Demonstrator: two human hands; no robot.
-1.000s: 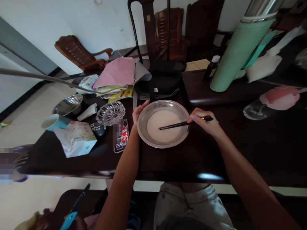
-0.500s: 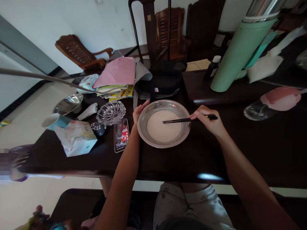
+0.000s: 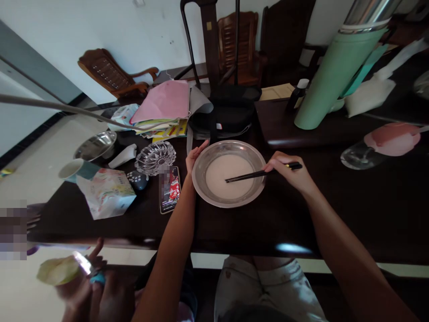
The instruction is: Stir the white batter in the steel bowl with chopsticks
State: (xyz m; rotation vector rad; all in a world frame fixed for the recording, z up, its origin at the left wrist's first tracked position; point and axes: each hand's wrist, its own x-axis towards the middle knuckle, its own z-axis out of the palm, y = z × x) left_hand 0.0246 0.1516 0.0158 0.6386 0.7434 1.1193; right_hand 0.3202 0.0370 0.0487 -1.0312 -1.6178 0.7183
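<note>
By the near edge of the table [image 3: 234, 232], we seem mid-stir, left hand [image 3: 194, 157] uncurled against the bowl [image 3: 199, 175], right hand [image 3: 285, 167] clamped on chopsticks [image 3: 246, 175]; the next stroke calls for steady bracing.

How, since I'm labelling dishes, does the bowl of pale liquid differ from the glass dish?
The bowl is metal; the glass dish is clear and patterned. The bowl looks wider than the dish. The left hand touches the bowl; none touches the dish. Both are round.

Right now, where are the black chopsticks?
In the head view, the black chopsticks are near the middle, held in the right hand and crossing the right side of the metal bowl, tips at the pale liquid.
</note>
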